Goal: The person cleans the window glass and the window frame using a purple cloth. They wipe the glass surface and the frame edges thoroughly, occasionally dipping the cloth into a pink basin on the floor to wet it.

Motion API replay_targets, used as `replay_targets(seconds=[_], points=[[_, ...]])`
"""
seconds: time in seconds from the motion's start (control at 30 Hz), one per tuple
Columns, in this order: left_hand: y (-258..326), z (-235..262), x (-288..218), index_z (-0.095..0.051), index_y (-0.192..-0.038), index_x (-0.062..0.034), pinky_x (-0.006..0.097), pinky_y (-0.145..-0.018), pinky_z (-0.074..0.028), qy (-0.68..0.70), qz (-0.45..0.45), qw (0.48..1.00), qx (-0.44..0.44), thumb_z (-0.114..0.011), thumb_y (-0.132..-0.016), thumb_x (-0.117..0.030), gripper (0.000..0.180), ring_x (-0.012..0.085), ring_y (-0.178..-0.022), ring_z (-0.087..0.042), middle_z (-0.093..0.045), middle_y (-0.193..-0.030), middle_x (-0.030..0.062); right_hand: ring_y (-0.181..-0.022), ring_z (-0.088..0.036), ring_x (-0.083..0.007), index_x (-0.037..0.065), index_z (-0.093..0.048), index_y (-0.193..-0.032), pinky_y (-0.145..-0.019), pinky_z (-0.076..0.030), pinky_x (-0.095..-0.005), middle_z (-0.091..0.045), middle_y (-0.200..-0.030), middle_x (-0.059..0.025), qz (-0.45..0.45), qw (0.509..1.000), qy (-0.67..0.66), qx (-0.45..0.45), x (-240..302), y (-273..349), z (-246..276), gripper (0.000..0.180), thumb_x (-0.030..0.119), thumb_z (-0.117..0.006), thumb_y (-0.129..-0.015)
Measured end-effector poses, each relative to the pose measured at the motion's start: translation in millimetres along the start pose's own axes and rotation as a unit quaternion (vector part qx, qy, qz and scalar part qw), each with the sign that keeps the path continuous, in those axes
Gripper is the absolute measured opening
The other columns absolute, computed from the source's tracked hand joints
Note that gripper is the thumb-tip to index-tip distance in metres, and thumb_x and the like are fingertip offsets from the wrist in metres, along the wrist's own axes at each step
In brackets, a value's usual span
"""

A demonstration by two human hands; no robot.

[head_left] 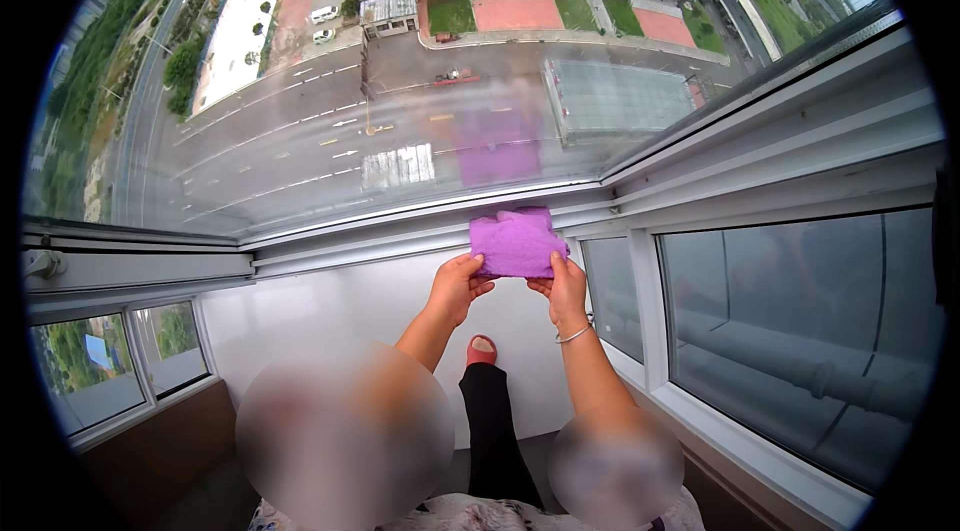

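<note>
A folded purple cloth [520, 243] stretches between my two hands, close to the grey window rail [370, 240]. My left hand [461, 287] pinches its lower left corner, thumb on top. At the lower right corner, my right hand [563, 289] grips it the same way; a pale bangle [573, 334] circles that wrist. The cloth's far edge overlaps the rail from this angle, and I cannot tell whether it touches. A faint purple reflection shows in the large window pane [300, 166] beyond.
Below my hands lies a white surface [330, 301], with my foot in a red slipper [481, 350]. Framed windows stand at the right [780, 331] and left [90, 361]. A latch [45, 264] sits at the far left. Through the glass, a street [300, 131] lies far below.
</note>
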State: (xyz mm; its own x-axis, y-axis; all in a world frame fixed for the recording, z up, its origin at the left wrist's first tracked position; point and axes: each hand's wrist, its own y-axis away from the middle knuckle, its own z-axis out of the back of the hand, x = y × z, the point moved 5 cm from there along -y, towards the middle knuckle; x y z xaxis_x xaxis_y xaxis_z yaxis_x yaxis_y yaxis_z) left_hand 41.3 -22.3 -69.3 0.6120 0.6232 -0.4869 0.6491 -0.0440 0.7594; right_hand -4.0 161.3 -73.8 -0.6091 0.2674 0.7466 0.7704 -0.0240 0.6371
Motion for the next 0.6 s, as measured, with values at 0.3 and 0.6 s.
replay_targets(seconds=[0.3,0.6], points=[[-53,61,0,-0.051,-0.114,-0.0027,0.038,-0.08,-0.053,0.197,-0.005,0.976,-0.088,-0.045,-0.097,-0.018,0.024,0.0295,-0.1,-0.063,-0.062,-0.107,0.0146,-0.061,-0.058,-0.0284,-0.001,-0.058,-0.075,-0.059,-0.045,-0.0391,-0.06,-0.068,-0.0127,0.241,0.916,0.298,-0.115,-23,-71,-70,0.03,0.026,-0.057,-0.089],[4,257,0,-0.052,-0.116,-0.0051,0.036,-0.086,-0.049,0.299,-0.062,0.935,-0.183,-0.042,-0.099,-0.024,0.028,0.0266,-0.113,-0.057,-0.062,-0.114,0.0101,-0.071,-0.058,-0.0387,-0.002,-0.056,-0.077,-0.067,-0.045,-0.0456,-0.059,-0.078,-0.0238,0.26,0.879,0.383,0.116,-135,-21,-238,0.028,0.024,-0.058,-0.085]])
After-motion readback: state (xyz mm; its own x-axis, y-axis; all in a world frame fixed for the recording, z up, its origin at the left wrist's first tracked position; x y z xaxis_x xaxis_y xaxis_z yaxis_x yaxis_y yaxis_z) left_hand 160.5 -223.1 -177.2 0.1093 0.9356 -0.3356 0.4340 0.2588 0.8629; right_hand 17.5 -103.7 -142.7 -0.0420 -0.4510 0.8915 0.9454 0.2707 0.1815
